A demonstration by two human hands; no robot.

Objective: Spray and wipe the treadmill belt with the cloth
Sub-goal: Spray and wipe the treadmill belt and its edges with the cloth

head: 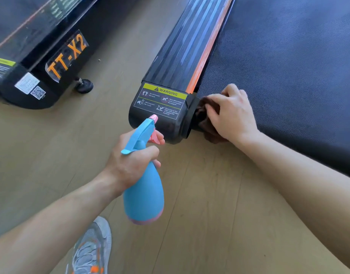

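Wiping step in hand: right hand (229, 113) grips the cloth (204, 115) on the belt (288, 66) at its 7 o'clock corner, while left hand (130, 161) clasps the bottle (144, 194) at 8 o'clock of the cloth; the next move likely calls for strokes toward 1 o'clock.

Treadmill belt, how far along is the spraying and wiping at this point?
Early. Done: nothing shows for sure; the belt carries no visible wet patch. In hand: the right hand holds the brown cloth against the belt's near corner, while the left hand grips the blue spray bottle, finger on its trigger. Left: the long stretch of belt beyond the cloth.
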